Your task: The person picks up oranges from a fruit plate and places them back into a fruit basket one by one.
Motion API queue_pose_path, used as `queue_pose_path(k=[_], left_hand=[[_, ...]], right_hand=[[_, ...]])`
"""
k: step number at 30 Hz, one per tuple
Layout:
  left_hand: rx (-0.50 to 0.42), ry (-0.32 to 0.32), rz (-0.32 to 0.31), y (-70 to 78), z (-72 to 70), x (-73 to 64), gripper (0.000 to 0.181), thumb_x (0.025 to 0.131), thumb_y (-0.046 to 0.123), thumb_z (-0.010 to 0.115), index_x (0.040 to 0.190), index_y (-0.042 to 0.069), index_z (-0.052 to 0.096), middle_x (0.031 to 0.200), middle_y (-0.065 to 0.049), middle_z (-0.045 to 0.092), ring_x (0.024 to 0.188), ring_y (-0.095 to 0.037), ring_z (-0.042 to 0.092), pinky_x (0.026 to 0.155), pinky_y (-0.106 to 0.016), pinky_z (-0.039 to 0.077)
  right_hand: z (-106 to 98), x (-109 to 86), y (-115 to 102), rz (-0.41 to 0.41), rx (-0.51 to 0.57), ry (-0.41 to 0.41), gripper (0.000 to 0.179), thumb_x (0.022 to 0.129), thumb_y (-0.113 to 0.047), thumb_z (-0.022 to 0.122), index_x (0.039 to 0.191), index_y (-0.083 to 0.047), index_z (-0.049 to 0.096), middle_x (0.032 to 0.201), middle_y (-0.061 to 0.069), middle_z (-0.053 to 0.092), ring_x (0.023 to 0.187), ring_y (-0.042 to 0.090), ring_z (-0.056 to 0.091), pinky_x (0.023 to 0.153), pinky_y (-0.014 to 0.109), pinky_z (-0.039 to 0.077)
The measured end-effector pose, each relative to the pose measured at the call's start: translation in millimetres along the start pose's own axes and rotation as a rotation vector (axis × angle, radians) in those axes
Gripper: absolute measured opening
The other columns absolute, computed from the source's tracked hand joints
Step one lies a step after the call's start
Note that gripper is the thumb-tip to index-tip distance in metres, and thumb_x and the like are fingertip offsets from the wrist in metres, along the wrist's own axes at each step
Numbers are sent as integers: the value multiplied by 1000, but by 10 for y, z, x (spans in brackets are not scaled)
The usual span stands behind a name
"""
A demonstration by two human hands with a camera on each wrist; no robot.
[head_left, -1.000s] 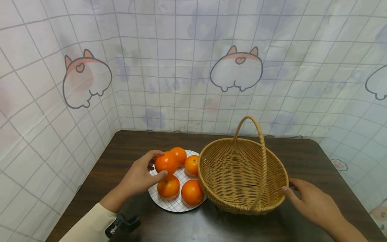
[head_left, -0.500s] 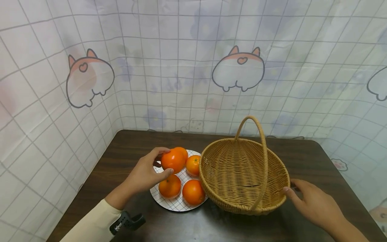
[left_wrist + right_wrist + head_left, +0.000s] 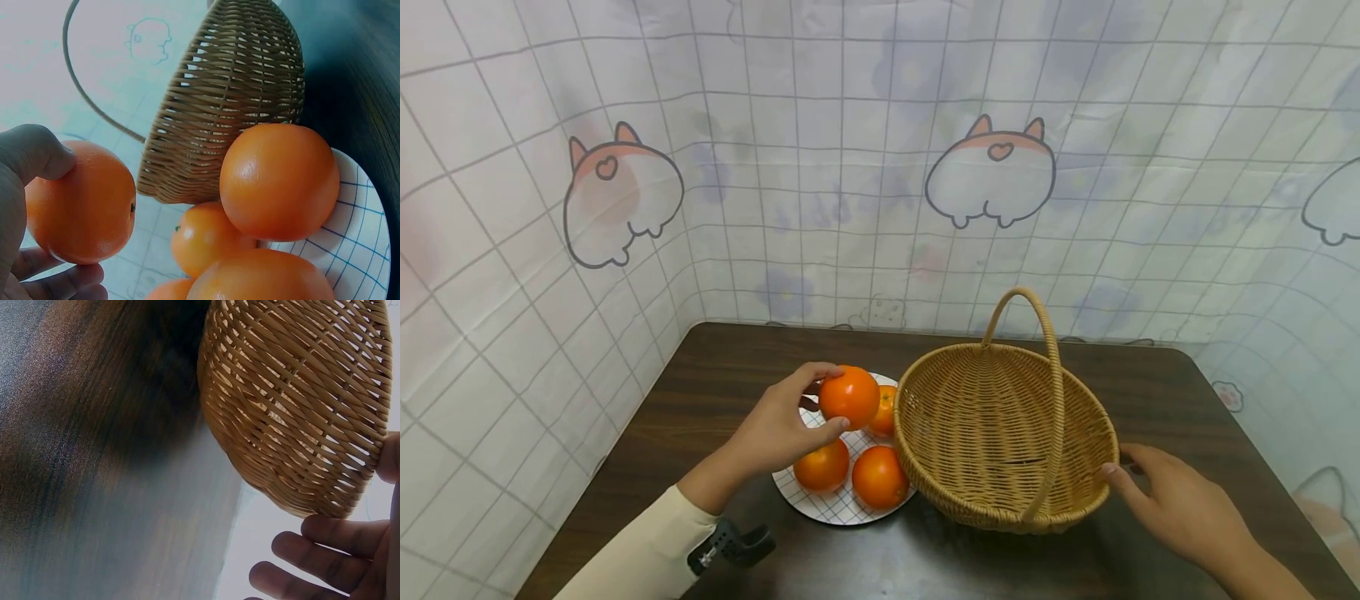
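Note:
My left hand grips an orange between thumb and fingers, held up over a round plate with a grid pattern. In the left wrist view the gripped orange is lifted apart from several others. On the plate lie a front-left orange, a front-right orange and one further back, partly hidden. Beside the plate sits a wicker basket with a tall hoop handle, its inside bare. My right hand pinches the basket's right rim, thumb at the edge and fingers against the outside.
A dark wooden table carries everything. Behind it and at both sides hangs a white grid-patterned curtain. The basket's handle arches above its rim. A black strap is on the left wrist.
My left hand has carried the orange to the right across the plate, toward the basket, and it now covers the rear orange. The right hand and basket have stayed put.

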State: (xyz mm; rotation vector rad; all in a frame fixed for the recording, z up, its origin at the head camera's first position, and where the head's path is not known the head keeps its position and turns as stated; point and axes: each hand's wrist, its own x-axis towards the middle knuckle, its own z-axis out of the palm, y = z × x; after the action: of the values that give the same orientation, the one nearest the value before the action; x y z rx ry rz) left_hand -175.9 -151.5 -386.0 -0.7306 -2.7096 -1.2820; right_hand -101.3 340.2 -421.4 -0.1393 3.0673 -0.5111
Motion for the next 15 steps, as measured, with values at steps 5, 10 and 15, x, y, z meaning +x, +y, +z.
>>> queue_pose_path(k=[5, 10, 15], left_hand=[[-29, -1, 27, 42, 23, 23, 62, 86, 23, 83, 140, 19, 53, 133, -2, 62, 104, -21, 62, 92, -48, 55], [-37, -7, 16, 66, 48, 52, 60, 86, 24, 83, 138, 24, 53, 131, 1, 62, 103, -22, 62, 91, -47, 55], [-39, -16, 13, 98, 70, 77, 60, 87, 25, 82, 139, 25, 53, 132, 1, 61, 102, -23, 62, 88, -43, 56]], right_hand=[[-4, 3, -3, -5, -1, -2, 71, 105, -57, 46, 137, 6, 56, 133, 33, 58, 108, 51, 63, 69, 62, 55], [-17, 0, -5, -8, 1, -8, 71, 105, -57, 45, 137, 6, 56, 133, 34, 58, 109, 52, 62, 70, 63, 55], [-22, 3, -1, -7, 4, -7, 71, 105, -56, 45, 137, 6, 56, 132, 34, 59, 109, 51, 62, 70, 63, 55]])
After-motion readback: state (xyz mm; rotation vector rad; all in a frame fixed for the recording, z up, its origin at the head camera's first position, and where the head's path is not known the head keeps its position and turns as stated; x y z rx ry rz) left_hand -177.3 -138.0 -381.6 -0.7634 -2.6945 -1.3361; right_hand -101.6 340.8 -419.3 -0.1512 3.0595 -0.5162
